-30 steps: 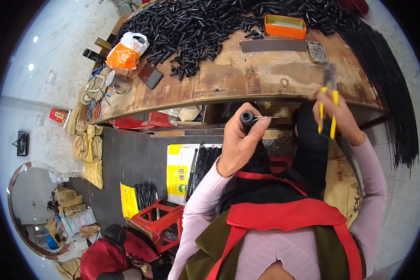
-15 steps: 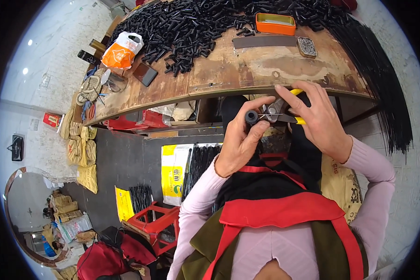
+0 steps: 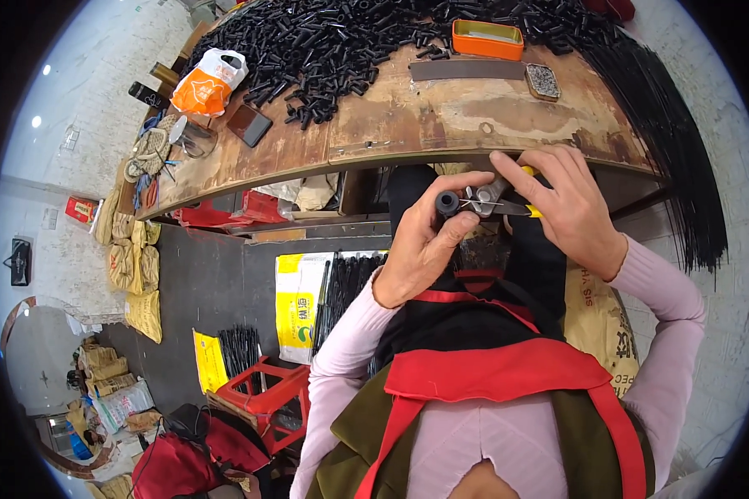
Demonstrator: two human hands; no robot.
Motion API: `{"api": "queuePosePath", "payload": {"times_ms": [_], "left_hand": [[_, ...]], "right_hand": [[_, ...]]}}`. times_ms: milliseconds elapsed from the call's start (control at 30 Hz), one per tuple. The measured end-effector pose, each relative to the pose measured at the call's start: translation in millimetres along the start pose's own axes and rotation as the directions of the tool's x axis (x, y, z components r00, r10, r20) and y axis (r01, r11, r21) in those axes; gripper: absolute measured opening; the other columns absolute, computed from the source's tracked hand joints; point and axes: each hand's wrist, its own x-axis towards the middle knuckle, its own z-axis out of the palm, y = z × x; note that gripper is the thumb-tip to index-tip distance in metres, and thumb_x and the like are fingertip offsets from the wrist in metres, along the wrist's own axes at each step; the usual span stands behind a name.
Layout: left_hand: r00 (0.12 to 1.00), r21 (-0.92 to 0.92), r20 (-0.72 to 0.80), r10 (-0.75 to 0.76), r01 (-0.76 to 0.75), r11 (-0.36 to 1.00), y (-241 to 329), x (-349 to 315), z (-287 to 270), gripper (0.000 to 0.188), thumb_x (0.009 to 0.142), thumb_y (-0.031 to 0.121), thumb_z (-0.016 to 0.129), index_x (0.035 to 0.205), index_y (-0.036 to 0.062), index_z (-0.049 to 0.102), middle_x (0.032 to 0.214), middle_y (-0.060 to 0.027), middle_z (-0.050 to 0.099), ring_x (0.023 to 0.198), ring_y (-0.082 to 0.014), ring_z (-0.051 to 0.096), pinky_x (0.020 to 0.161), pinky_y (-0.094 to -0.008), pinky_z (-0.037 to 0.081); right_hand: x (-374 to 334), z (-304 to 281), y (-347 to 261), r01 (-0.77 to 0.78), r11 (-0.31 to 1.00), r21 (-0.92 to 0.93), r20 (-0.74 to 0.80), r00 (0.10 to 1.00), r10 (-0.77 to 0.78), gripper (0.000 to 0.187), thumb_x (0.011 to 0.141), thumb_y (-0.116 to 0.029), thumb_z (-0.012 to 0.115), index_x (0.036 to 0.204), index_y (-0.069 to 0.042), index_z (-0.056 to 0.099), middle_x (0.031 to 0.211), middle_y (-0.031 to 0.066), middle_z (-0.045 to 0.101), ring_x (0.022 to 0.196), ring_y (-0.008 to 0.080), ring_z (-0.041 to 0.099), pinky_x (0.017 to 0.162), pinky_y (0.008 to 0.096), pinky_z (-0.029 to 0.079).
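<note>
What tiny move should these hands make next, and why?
Probably a gentle squeeze of the yellow-handled pliers by the right hand, with the left hand steadying the black tube: the pliers' metal head appears to lie right at the thin metal pin sticking out beside the tube's end.
</note>
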Motion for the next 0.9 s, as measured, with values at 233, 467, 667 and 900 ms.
{"api": "queuePosePath", "payload": {"times_ms": [233,467,667,900], "left_hand": [[0.998,-0.085,0.06,-0.035,0.04,0.996,2.6,-1.2,-2.9,0.052,0.097,0.035,0.061,0.134,0.0,0.05,0.084,0.0011,0.052,0.073,-0.007,0.045,0.066,-0.0208,0.037],[0.998,-0.047,0.056,-0.026,0.029,0.998,-0.2,-5.0,-5.2,0.054,0.097,0.035,0.061,0.135,-0.0007,0.05,0.088,0.0005,0.052,0.073,-0.0068,0.045,0.066,-0.0206,0.037],[0.989,0.085,0.129,-0.076,0.065,0.994,10.1,-10.2,-12.4,0.057,0.093,0.04,0.065,0.132,-0.0002,0.053,0.094,-0.0014,0.055,0.078,-0.0081,0.05,0.072,-0.0211,0.041],[0.983,0.106,0.181,-0.005,-0.015,0.994,-2.6,-10.2,-0.9,0.042,0.095,0.027,0.063,0.128,0.0006,0.056,0.107,-0.0037,0.061,0.091,-0.0096,0.054,0.082,-0.0246,0.044]], "right_hand": [[0.2,-5.0,2.4,0.039,0.99,-0.138,0.027,0.999,-0.036,0.054,0.081,-0.006,0.066,0.134,-0.002,0.054,0.097,0.0115,0.054,0.087,0.028,0.056,0.074,0.0361,0.048],[4.1,-8.9,5.3,0.141,0.963,-0.23,0.042,0.99,-0.135,0.054,0.079,-0.011,0.07,0.13,0.001,0.055,0.091,0.0106,0.055,0.083,0.0267,0.058,0.07,0.0367,0.049],[8.9,-52.6,-4.4,0.11,0.994,-0.023,0.453,0.887,-0.088,0.046,0.079,-0.018,0.077,0.119,-0.003,0.059,0.076,0.006,0.056,0.065,0.018,0.058,0.057,0.0295,0.046],[-17.7,-49.1,-18.5,-0.602,0.675,0.426,0.667,0.713,0.216,0.055,0.078,-0.024,0.08,0.117,0.0,0.05,0.073,0.01,0.061,0.057,0.0218,0.062,0.055,0.0323,0.048]]}}
